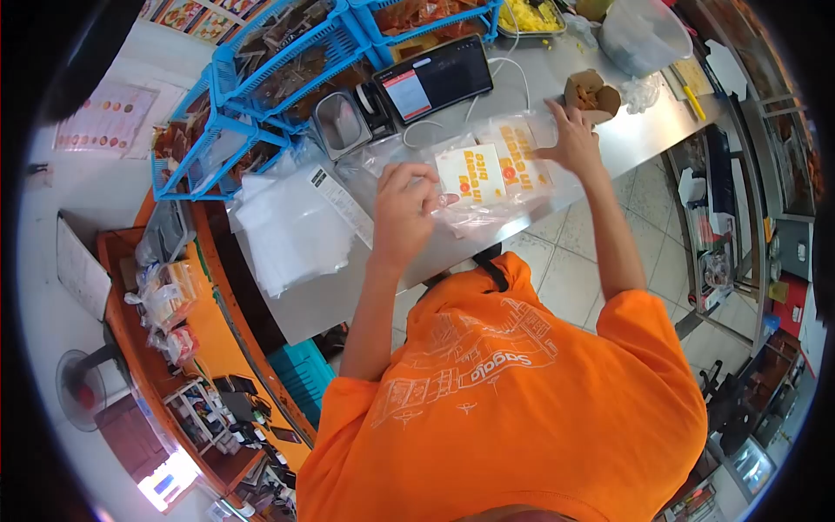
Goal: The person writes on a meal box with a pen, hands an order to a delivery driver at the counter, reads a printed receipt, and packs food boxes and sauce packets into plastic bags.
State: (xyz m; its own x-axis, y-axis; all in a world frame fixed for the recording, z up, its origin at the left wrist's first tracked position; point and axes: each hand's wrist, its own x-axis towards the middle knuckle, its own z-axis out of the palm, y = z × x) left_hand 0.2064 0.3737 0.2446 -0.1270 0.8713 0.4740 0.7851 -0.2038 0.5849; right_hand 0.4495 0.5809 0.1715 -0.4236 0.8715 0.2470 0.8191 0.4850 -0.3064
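Observation:
My left hand (404,211) is curled with thumb and fingers pinching the left edge of a clear plastic bag (470,222). The bag lies on the steel counter and bears a white square with "joy in every bite" in orange and yellow (470,174). Just right of that is a second printed panel (515,157) with the same words, under or in clear plastic. My right hand (574,142) has its fingers spread, the thumb at this panel's right edge and the fingertips near a brown paper food box (592,96). The box stands open with brown food inside.
A tablet (437,78) and a metal container (341,123) stand behind the bags. Blue plastic baskets (287,65) are stacked at the back left. White plastic sheets (291,230) and a paper receipt (342,207) lie left. A yellow-handled knife (693,102) and clear tub (645,36) are right.

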